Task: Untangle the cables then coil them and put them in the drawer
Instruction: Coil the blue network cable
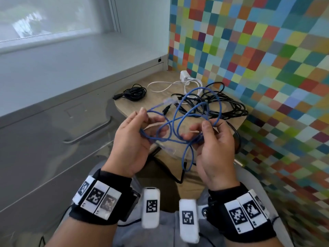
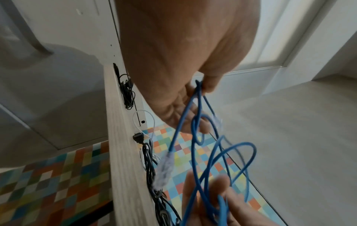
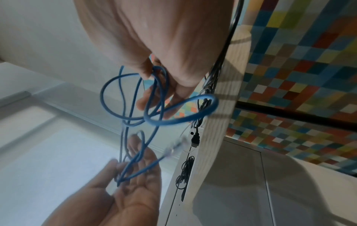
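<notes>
Left hand (image 1: 130, 139) pinches the blue cable (image 1: 179, 125) btwn thumb and fingers, palm up, w/ several strands bunched at that one spot. Right hand (image 1: 211, 148) grips another part of the same cable, thumb pressing a loop against curled fingers. Both hands are lifted off the small wooden table (image 1: 135, 106) and held a little apart, prob. so the loops hang free and the crossings show; held flat on the table they'd snag the other wires. One clear plug end (image 1: 170, 101) sticks up past the left thumb, blurred; the other hangs low near the left palm. A long loop drops down btwn the wrists.

Blue cable is clear of the pile but crossed over itself, not coiled yet. On the table, far right: a big black cable tangle (image 1: 224, 104), w/ a white charger and cord (image 1: 185, 79) partly under it. Far left: a small black cable bundle (image 1: 133, 92), apart from the rest, looks already gathered. Those stay put so only one cable is worked at a time, I'd say.

Grey cabinet on the left has a drawer handle (image 1: 92, 129); drawer looks closed, nothing in it visible. Judgement: early in the task, untangling step.
</notes>
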Demonstrator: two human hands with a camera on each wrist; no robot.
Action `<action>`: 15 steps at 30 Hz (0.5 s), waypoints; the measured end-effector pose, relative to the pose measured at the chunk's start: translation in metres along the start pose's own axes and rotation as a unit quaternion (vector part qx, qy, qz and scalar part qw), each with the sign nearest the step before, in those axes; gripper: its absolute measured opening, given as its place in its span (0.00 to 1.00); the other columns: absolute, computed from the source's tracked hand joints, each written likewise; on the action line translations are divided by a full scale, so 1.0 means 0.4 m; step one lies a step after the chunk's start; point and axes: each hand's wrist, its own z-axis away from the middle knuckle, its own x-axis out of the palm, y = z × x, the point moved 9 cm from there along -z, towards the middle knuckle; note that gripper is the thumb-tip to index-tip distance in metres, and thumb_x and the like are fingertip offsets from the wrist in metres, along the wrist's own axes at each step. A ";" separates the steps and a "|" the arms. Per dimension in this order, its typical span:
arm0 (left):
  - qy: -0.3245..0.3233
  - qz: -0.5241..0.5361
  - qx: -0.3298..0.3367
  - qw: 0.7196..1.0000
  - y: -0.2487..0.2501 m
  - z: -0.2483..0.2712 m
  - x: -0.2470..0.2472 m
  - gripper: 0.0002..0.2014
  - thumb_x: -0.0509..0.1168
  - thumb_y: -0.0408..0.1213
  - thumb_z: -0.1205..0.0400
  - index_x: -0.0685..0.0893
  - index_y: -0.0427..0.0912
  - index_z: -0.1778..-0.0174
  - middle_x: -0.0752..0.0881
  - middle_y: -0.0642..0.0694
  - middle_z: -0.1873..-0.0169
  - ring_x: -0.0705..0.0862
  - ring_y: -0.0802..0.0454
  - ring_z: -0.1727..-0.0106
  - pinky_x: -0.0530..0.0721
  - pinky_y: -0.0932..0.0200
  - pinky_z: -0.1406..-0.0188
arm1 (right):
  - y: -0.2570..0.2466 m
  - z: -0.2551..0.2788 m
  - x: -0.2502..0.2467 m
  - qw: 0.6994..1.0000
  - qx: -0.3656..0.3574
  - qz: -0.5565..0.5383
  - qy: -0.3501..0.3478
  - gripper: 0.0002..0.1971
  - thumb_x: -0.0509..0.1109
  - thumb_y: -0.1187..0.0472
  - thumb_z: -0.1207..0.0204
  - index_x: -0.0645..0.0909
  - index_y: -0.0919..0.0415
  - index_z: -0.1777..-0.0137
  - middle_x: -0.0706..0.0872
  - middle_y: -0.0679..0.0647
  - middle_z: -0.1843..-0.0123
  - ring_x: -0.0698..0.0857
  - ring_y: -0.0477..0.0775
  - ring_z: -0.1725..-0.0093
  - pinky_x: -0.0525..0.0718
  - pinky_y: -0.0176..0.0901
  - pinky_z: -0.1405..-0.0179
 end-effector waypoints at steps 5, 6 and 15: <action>0.061 -0.012 0.075 0.995 0.048 0.003 -0.033 0.10 0.56 0.39 0.07 0.76 0.38 0.51 0.84 0.40 0.63 0.87 0.40 0.63 0.90 0.48 0.58 | 0.006 -0.017 -0.022 0.998 0.029 -0.038 0.031 0.08 0.57 0.68 0.07 0.76 0.62 0.34 0.80 0.56 0.64 0.85 0.56 0.68 0.91 0.54 0.53; 0.061 -0.023 0.085 0.994 0.054 0.004 -0.030 0.11 0.56 0.38 0.07 0.76 0.38 0.52 0.82 0.42 0.65 0.86 0.42 0.65 0.89 0.49 0.60 | 0.006 -0.019 -0.021 0.998 0.031 -0.040 0.031 0.10 0.57 0.68 0.07 0.77 0.63 0.32 0.80 0.56 0.64 0.86 0.55 0.67 0.91 0.54 0.54; 0.002 -0.078 0.077 0.994 0.073 0.013 -0.008 0.16 0.61 0.35 0.22 0.90 0.39 0.44 0.74 0.49 0.67 0.74 0.52 0.67 0.73 0.55 0.60 | 0.026 -0.015 -0.015 0.987 0.082 -0.137 0.006 0.12 0.54 0.70 0.09 0.76 0.56 0.48 0.84 0.58 0.59 0.90 0.60 0.60 0.88 0.68 0.43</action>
